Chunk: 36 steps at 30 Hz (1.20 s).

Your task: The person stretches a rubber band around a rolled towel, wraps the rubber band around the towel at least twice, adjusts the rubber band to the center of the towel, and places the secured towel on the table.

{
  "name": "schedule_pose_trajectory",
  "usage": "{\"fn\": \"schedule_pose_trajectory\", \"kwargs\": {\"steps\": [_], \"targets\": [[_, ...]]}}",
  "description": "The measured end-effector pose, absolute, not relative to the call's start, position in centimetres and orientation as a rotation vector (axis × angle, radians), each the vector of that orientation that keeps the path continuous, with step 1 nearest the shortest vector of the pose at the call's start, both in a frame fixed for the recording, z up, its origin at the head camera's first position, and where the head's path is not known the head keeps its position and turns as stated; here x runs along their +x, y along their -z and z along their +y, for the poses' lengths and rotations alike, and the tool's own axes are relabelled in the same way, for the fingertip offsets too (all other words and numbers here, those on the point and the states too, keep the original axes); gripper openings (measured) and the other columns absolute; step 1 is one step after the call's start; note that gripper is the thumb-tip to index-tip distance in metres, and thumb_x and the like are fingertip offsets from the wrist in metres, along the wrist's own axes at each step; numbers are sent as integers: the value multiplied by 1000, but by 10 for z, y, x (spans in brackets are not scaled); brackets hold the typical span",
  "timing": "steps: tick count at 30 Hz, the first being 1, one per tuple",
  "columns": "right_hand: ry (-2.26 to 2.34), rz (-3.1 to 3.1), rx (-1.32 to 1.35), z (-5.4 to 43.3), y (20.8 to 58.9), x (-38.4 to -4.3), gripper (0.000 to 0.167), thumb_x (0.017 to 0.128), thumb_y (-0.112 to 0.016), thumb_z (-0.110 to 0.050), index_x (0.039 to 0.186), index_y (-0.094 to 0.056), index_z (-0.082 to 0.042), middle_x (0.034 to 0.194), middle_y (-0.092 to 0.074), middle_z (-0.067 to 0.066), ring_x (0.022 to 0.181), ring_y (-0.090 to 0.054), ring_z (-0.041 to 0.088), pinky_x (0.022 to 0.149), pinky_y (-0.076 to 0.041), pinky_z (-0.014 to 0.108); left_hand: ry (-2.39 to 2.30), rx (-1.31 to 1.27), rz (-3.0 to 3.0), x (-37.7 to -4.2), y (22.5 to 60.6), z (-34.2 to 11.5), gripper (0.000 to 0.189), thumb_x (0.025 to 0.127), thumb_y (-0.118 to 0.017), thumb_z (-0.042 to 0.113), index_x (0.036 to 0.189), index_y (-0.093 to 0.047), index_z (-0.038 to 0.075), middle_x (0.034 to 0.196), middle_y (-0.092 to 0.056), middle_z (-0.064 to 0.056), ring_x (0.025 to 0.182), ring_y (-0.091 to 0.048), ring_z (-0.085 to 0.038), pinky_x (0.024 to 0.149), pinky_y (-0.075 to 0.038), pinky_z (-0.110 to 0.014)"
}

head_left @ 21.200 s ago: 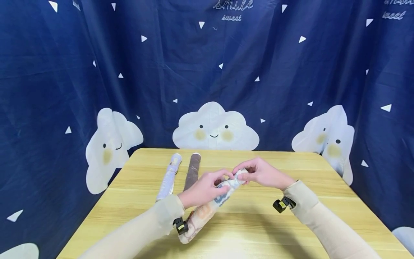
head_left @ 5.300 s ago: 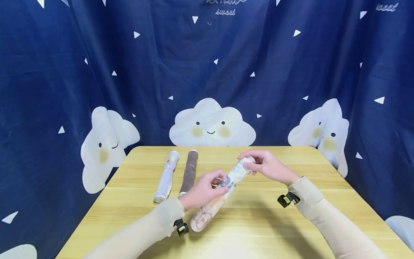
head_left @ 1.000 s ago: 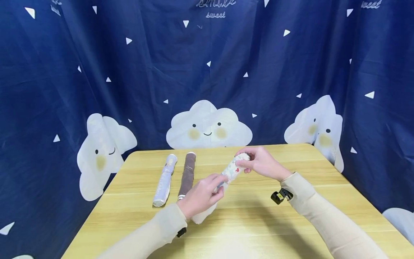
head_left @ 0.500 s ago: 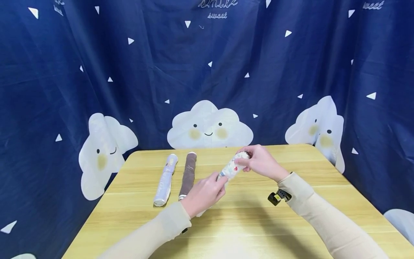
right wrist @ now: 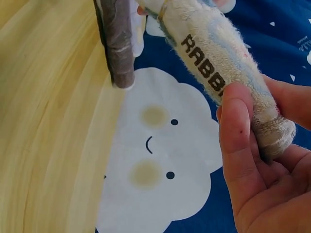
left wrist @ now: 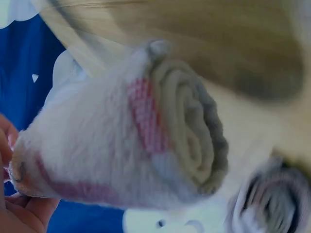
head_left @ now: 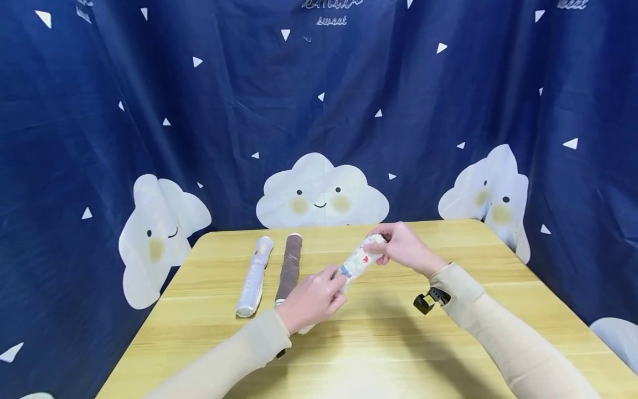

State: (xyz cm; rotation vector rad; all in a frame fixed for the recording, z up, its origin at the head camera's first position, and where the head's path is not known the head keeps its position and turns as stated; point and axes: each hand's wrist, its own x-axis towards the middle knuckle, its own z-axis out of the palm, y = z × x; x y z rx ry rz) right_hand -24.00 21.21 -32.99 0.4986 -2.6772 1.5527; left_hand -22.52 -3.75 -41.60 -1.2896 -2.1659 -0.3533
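Note:
A rolled-up white towel (head_left: 360,262) with coloured prints is held slantwise above the table by both hands. My left hand (head_left: 313,299) grips it around the middle and hides much of its lower half. My right hand (head_left: 405,250) holds the upper end between thumb and fingers. The left wrist view shows the towel's coiled lower end (left wrist: 187,131) with a red-checked patch. In the right wrist view, dark letters run along the towel (right wrist: 214,53), and the right thumb (right wrist: 236,111) presses beside them.
Two more rolled towels, a lavender one (head_left: 253,280) and a dark brown one (head_left: 289,269), lie side by side on the left part of the wooden table (head_left: 423,343). A navy curtain (head_left: 319,83) with white clouds surrounds the table's back and sides.
Since the older frames, the towel has been turned, bringing a red mark into view. My left hand has gone from pinching its middle to gripping around it. The other two rolls remain in place.

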Motion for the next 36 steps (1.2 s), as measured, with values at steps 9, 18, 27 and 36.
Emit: {"fn": "schedule_pose_trajectory", "kwargs": {"steps": [9, 18, 27, 36], "targets": [[-1520, -2660, 632, 214, 335, -242, 19, 90, -74, -18, 104, -71, -6, 88, -70, 9, 70, -67, 23, 62, -59, 34, 885, -1254, -2316, -228, 416, -41, 14, 93, -68, 21, 99, -56, 20, 96, -57, 9, 74, -52, -5, 64, -47, -16], [-1589, -2559, 959, 222, 335, -237, 31, 92, -74, -15, 122, -67, -13, 102, -68, 11, 75, -67, 22, 64, -56, 30, 1636, -1141, -2472, -229, 411, -48, 16, 97, -61, 11, 105, -56, 23, 79, -49, 4, 62, -40, -7, 58, -37, -21], [-1559, -2584, 860, 222, 335, -235, 24, 90, -76, -15, 113, -70, -12, 94, -71, 8, 71, -69, 20, 64, -59, 37, 1233, -1153, -2496, -214, 405, -38, 22, 96, -68, 29, 112, -54, 23, 89, -60, 3, 68, -54, -4, 58, -47, -19], [-1497, -2641, 662, 214, 330, -238, 21, 88, -77, -20, 106, -72, -11, 87, -72, 10, 65, -68, 23, 59, -58, 34, 578, -1190, -2262, -211, 407, -31, 25, 95, -70, 21, 116, -58, 16, 104, -68, -1, 77, -66, -9, 63, -54, -17]]}}
